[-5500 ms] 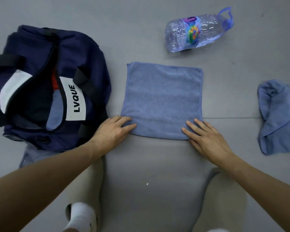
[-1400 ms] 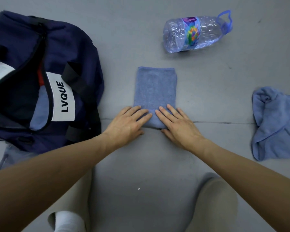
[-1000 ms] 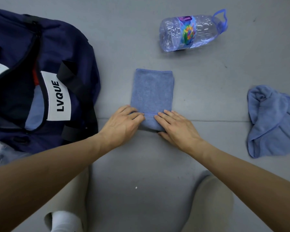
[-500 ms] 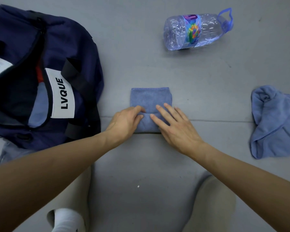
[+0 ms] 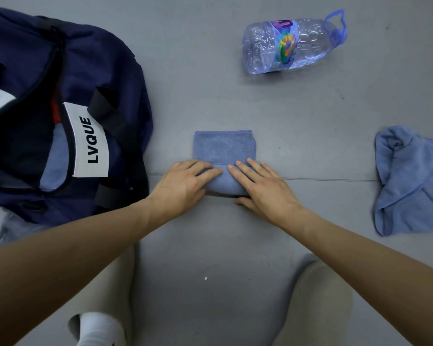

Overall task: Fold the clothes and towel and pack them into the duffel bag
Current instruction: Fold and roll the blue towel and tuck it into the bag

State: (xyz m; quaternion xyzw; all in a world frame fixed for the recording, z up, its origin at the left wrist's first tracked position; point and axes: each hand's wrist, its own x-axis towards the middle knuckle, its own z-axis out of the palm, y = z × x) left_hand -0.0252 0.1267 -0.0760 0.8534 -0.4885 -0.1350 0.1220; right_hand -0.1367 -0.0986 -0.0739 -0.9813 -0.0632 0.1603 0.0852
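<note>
Head view: our folded blue towel (image 5: 224, 148) lies on the floor (image 5: 210, 96) just right of the duffel bag (image 5: 115, 71), its near fold running side to side, and our left hand (image 5: 185, 183) and right hand (image 5: 263, 189) both press that fold with flat, straight fingers, the left nearer the bag. The bag gapes unzipped, and inside we see pale blue cloth (image 5: 53, 156) and something red (image 5: 55, 112).

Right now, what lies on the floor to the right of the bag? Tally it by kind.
Blue cloths: 2 (folded towel, crumpled cloth)
Bottle: 1
Total: 3
</note>
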